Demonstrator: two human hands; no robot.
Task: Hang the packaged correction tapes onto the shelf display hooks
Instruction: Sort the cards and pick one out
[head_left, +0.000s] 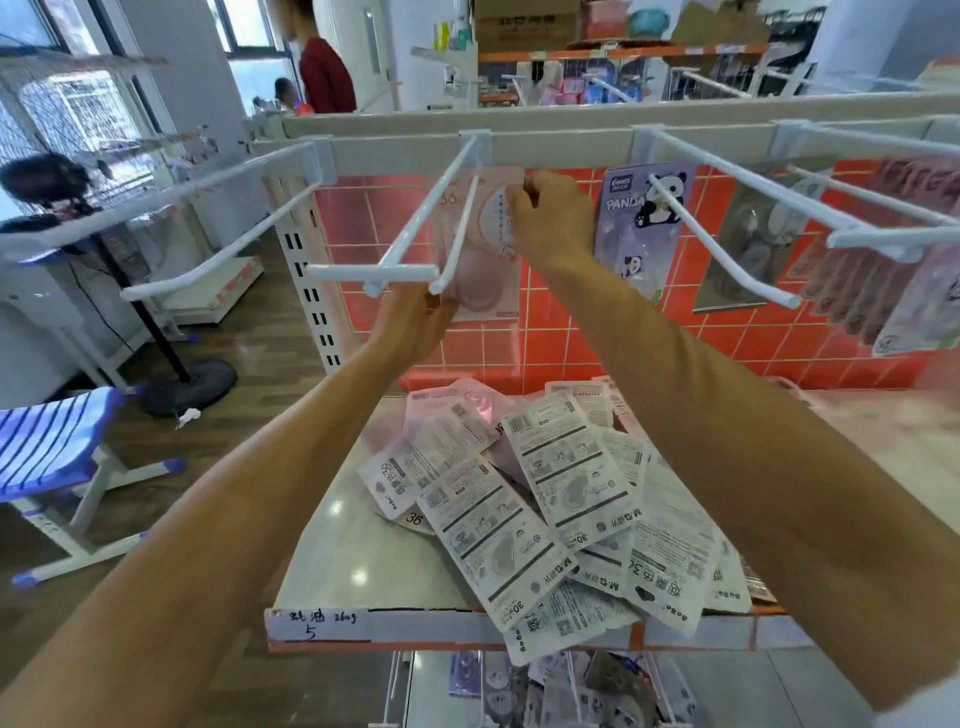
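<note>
Right hand (553, 218) pinches pack (488, 270) top — left hand (410, 327) bottom.

The pale shelf (332, 551) has a messy heap of packaged correction tapes (561, 499) sprawled toward its right side, mostly back-side up, a few hanging over the front edge.

A correction tape package (480, 249) is sitting at the rear of the middle hook (455, 234), just in front of the grid panel (561, 332). The right hand (553, 218) is pinching its top right edge and the left hand (410, 322) is holding its bottom left corner. To its right, a second package (623, 228) is hanging on the neighbouring hook (722, 239). Below the hooks, a pile of packages (545, 499) is lying on the shelf (322, 545), some overhanging its front lip. A stool (57, 447) is standing far left.
</note>
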